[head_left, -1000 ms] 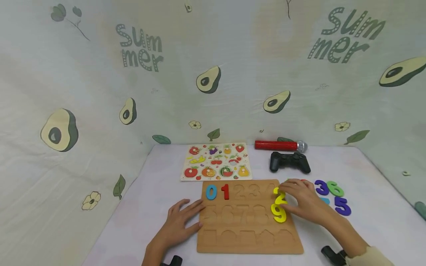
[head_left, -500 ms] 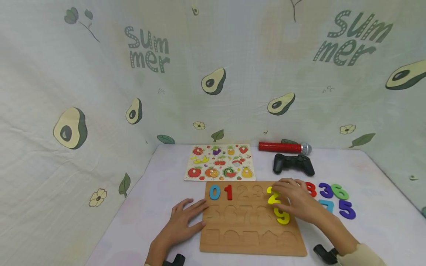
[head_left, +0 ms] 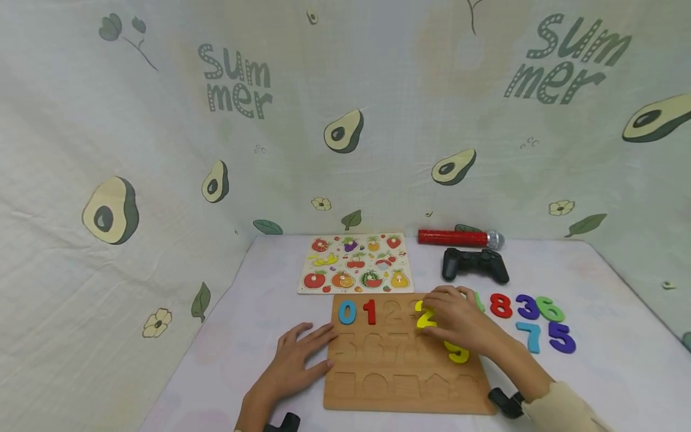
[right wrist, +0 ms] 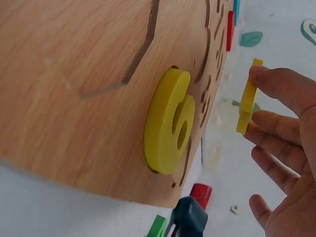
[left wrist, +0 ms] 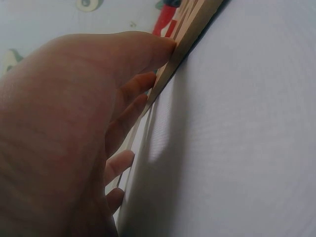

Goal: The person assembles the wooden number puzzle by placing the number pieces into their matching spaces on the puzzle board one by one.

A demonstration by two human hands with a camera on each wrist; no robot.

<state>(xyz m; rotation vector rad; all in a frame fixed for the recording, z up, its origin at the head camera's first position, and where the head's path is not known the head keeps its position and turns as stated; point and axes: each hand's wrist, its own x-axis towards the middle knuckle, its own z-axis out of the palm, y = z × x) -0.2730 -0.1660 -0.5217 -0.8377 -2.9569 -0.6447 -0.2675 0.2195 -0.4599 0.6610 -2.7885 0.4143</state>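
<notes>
My right hand [head_left: 459, 318] pinches a yellow number 2 [head_left: 425, 315] between thumb and fingers. In the right wrist view the yellow 2 [right wrist: 249, 96] is seen edge-on, held above the wooden number board [right wrist: 98, 123]. My left hand [head_left: 298, 359] lies with fingers spread, its fingertips at the left edge of the board [head_left: 388, 384]. A blue 0 [head_left: 347, 312] and a red 1 [head_left: 369, 312] sit in the top row. Toward the board's right side lies a yellow 9 [head_left: 457, 353], partly covered by my right hand in the head view.
Right of the board lie a red 8 [head_left: 501, 306], purple 3 [head_left: 527, 306], green 6 [head_left: 550, 309], blue 7 [head_left: 529, 336] and purple 5 [head_left: 562, 337]. Behind are a fruit puzzle board [head_left: 355, 264], a black game controller [head_left: 475, 266] and a red microphone [head_left: 459, 238].
My right hand has carried the yellow 2 leftward over the board's top row, away from the 9. More of the loose numbers at right now show. My left hand has stayed at the board's edge.
</notes>
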